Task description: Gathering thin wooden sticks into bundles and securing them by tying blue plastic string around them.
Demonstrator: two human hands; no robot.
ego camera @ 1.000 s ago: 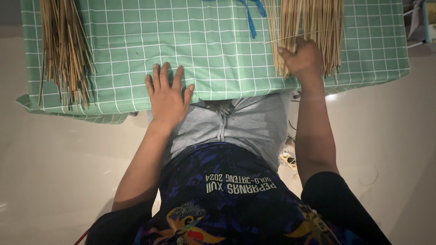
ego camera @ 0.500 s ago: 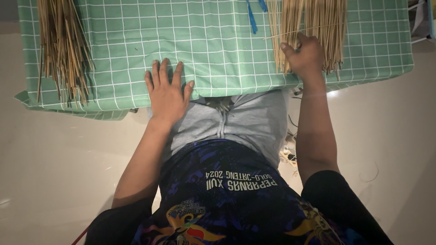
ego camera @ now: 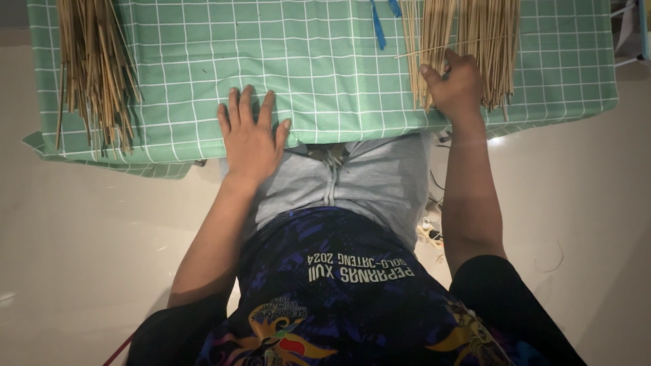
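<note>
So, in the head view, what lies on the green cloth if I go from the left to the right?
Left bundle of sticks → left hand, flat on the green cloth → blue strip → right hand, on the right bundle of sticks.

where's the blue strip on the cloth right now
In the head view the blue strip lies at the top edge of the green checked cloth, just left of the right-side stick bundle that the right hand grips.

We seem to be in a home craft corner: under our left hand (ego camera: 249, 139) lies a green checked tablecloth (ego camera: 325, 61), bundles of thin sticks (ego camera: 95, 68) sit beside both hands, with pale tiled floor (ego camera: 88, 244) below.
</note>
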